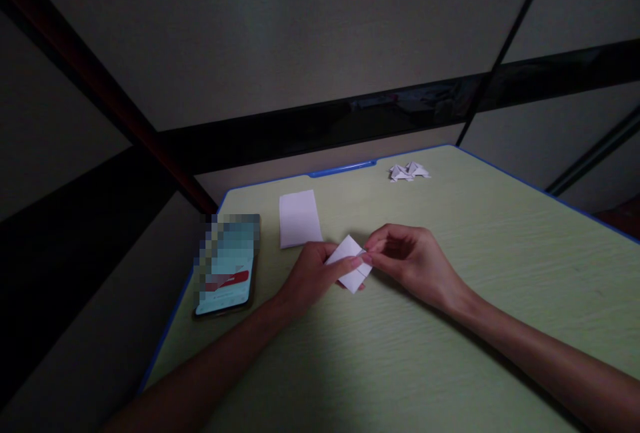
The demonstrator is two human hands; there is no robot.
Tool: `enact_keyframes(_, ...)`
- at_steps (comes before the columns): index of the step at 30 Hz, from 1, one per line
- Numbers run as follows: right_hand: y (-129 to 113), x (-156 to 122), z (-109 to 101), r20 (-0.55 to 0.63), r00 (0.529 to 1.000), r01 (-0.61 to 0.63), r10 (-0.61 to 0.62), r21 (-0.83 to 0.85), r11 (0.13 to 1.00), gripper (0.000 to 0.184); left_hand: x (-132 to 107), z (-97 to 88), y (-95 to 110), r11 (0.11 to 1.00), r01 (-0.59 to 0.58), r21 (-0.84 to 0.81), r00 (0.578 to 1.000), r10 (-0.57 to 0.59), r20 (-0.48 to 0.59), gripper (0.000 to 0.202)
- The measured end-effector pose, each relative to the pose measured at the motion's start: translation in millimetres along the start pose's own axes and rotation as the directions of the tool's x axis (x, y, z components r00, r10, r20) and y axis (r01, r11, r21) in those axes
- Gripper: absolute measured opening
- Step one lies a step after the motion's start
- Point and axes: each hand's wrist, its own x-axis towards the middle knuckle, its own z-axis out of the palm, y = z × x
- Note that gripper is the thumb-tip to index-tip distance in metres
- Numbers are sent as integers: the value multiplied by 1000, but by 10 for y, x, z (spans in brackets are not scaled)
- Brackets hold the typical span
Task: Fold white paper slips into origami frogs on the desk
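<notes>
A small piece of folded white paper [353, 277], diamond-shaped from here, is held just above the middle of the table. My left hand [316, 269] grips it from the left, thumb laid across the top and fingers underneath. At its right corner, my right hand [413, 258] pinches the edge between thumb and forefinger. Both thumbs nearly meet over the paper. The underside of the paper is hidden by my left fingers.
Behind my left hand lies a stack of white paper sheets [299, 218]. A phone [227, 266] with a lit, partly blurred screen rests at the left edge. Two folded paper figures [409, 171] sit at the back of the pale green table [500, 246], near the panelled wall.
</notes>
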Motion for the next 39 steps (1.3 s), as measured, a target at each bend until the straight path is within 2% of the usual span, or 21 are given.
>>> enact_keyframes(5, 3, 46, -25, 7, 999, -41, 40, 48, 998, 15, 12, 21, -49, 997, -20, -74, 999, 18, -31, 22)
enact_keyframes(10, -18, 73, -60, -31, 995, -94, 97, 94, 991, 23, 2, 32, -36, 997, -20, -78, 997, 14, -74, 23)
enact_keyframes(14, -9, 79, -83, -72, 988, -122, 136, 170, 978, 22, 0, 34, -22, 997, -22, -69, 995, 15, -103, 23)
enact_keyframes(16, -8, 79, -85, -42, 982, -172, 184, 201, 964, 18, 3, 34, -26, 998, -29, -54, 993, 22, -116, 23)
enact_keyframes(20, -28, 71, -63, 123, 963, -259, 240, 165, 952, 22, 5, 30, -46, 998, -43, -45, 991, 37, -132, 22)
enact_keyframes(29, -6, 64, -27, 206, 958, -219, 199, 78, 973, 20, -15, 47, -14, 998, -42, -36, 993, 38, -109, 23)
enact_keyframes(35, 11, 33, -23, 221, 965, -147, 140, 15, 989, 16, -31, 59, -23, 994, -64, 85, 990, 75, -121, 25)
enact_keyframes(39, -27, 16, -21, 291, 948, -136, 130, 0, 991, 16, -50, 59, -17, 984, -80, 157, 989, 98, -111, 26)
